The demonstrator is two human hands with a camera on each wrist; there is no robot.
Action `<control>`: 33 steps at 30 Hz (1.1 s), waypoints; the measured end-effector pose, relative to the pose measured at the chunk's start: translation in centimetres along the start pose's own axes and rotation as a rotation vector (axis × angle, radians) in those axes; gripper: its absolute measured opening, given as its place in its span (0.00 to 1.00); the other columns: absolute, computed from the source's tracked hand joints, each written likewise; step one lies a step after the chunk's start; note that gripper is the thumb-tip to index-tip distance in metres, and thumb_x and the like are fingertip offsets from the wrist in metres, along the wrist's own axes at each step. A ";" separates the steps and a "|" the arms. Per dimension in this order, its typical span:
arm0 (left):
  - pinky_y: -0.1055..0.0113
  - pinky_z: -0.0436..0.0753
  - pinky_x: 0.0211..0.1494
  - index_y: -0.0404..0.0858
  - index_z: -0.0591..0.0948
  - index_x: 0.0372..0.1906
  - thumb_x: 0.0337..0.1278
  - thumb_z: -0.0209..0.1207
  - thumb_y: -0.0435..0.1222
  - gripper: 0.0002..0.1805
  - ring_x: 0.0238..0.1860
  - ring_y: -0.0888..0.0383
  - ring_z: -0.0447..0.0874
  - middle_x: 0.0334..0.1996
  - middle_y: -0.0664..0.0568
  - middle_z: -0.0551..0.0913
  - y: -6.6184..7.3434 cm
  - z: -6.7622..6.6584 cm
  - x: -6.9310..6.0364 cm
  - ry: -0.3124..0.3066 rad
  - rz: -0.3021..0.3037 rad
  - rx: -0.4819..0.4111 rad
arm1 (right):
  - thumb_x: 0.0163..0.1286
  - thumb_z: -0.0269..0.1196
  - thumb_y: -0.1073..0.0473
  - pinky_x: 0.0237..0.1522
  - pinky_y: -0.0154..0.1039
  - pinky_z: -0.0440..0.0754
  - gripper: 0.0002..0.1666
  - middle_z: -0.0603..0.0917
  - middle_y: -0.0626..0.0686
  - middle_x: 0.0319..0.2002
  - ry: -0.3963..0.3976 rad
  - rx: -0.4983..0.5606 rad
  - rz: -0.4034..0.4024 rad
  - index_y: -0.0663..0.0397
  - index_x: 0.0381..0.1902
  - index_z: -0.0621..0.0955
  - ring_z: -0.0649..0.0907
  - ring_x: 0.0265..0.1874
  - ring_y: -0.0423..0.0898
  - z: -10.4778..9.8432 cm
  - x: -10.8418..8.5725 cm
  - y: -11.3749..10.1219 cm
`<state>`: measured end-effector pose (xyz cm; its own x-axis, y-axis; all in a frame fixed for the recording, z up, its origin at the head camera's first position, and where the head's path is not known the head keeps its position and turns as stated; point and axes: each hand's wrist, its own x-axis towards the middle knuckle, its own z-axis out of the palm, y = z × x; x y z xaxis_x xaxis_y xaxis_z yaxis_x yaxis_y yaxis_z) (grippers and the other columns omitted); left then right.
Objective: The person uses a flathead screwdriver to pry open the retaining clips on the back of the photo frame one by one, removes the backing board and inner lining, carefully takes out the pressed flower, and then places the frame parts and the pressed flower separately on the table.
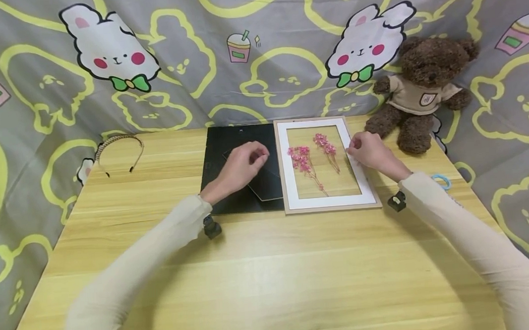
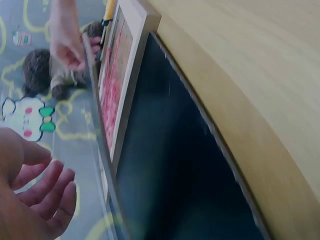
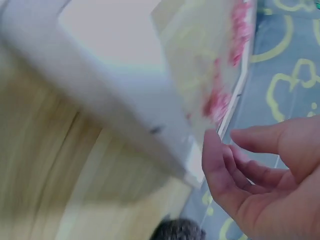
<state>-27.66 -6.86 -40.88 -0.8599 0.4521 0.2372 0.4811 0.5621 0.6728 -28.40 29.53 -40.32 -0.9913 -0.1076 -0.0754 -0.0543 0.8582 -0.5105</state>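
Observation:
A wooden picture frame [image 1: 286, 184] with a white inner mat [image 1: 330, 201] lies on the table. Inside its opening are two sprigs of pink dried flowers [image 1: 301, 158]. The right hand [image 1: 373, 153] hovers at the frame's right side, fingers bent, thumb and forefinger slightly apart in the right wrist view. Nothing shows between them. To the left of the frame, touching or nearly so, lies a black backing board [image 1: 214, 163] with a stand flap [image 1: 270, 190]. Above it the left hand [image 1: 243, 163] hangs with loosely curled fingers and holds nothing.
A brown teddy bear [image 1: 431, 69] sits at the back right, close behind the right hand. A headband [image 1: 119, 137] lies at the back left. By the right sleeve is a light blue ring [image 1: 447, 181]. A patterned curtain [image 1: 188, 104] borders the table.

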 end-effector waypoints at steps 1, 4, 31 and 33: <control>0.60 0.82 0.47 0.37 0.84 0.49 0.75 0.62 0.34 0.06 0.41 0.54 0.82 0.42 0.47 0.85 0.2 0.4 0.1 -0.029 0.003 0.008 | 0.78 0.60 0.63 0.29 0.45 0.86 0.10 0.86 0.67 0.36 -0.031 0.040 0.009 0.69 0.42 0.80 0.87 0.27 0.53 0.0 0.0 -0.2; 0.57 0.82 0.52 0.37 0.84 0.50 0.72 0.65 0.38 0.09 0.46 0.52 0.84 0.45 0.46 0.84 0.5 1.1 0.1 -0.105 0.014 0.058 | 0.78 0.60 0.63 0.33 0.46 0.89 0.10 0.87 0.67 0.38 -0.118 0.133 0.042 0.70 0.43 0.79 0.89 0.27 0.52 0.2 0.0 -0.8; 0.34 0.69 0.73 0.35 0.70 0.76 0.62 0.67 0.60 0.47 0.78 0.37 0.63 0.78 0.35 0.65 -3.4 0.7 -3.1 -0.191 -0.188 0.439 | 0.73 0.64 0.69 0.33 0.41 0.90 0.08 0.87 0.63 0.32 -0.191 0.226 0.116 0.73 0.37 0.80 0.89 0.24 0.45 1.8 0.1 -1.3; 0.31 0.67 0.73 0.36 0.70 0.77 0.63 0.65 0.61 0.47 0.79 0.36 0.62 0.78 0.36 0.65 -3.2 0.7 -3.2 -0.197 -0.189 0.466 | 0.72 0.63 0.71 0.33 0.41 0.90 0.07 0.88 0.63 0.30 -0.198 0.233 0.116 0.75 0.36 0.81 0.88 0.24 0.45 1.8 0.2 -1.5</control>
<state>-26.34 -9.60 -44.29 -0.9118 0.4098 -0.0241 0.3847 0.8734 0.2985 -28.31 27.34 -41.12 -0.9455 -0.1311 -0.2982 0.1092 0.7350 -0.6692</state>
